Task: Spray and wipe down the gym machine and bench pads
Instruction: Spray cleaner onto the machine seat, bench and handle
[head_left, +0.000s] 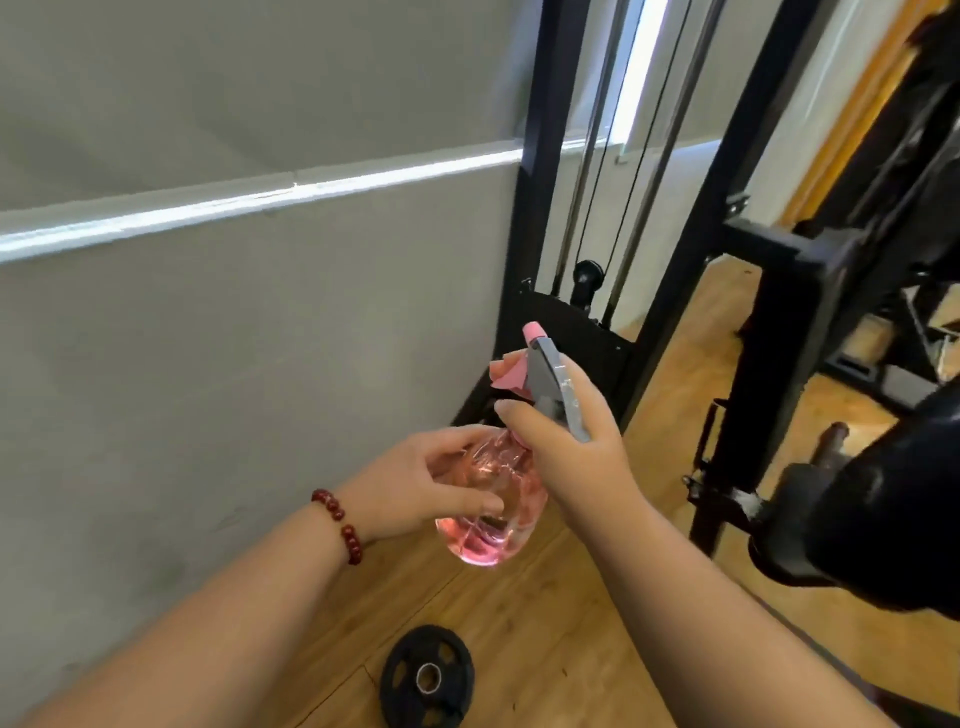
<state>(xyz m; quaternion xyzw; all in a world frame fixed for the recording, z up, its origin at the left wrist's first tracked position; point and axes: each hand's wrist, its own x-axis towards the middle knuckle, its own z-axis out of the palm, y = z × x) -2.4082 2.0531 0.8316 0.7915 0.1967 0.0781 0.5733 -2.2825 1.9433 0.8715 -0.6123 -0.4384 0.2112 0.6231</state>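
Note:
A clear pink spray bottle (493, 514) with a grey head and pink nozzle is held up in front of me at the centre of the view. My right hand (566, 441) grips its neck and grey head, one finger on the pink trigger. My left hand (436, 483), with a red bead bracelet at the wrist, holds the round body from the left, fingers curled around it. The nozzle points toward the black gym machine frame (535, 156) with its cables and pulley. A black padded roller (893, 493) juts in at the right.
A grey wall (234, 338) with a white ledge fills the left. A black weight plate (426, 675) lies on the wooden floor (571, 649) below my arms. More black machine posts and bars (769, 312) stand at the right.

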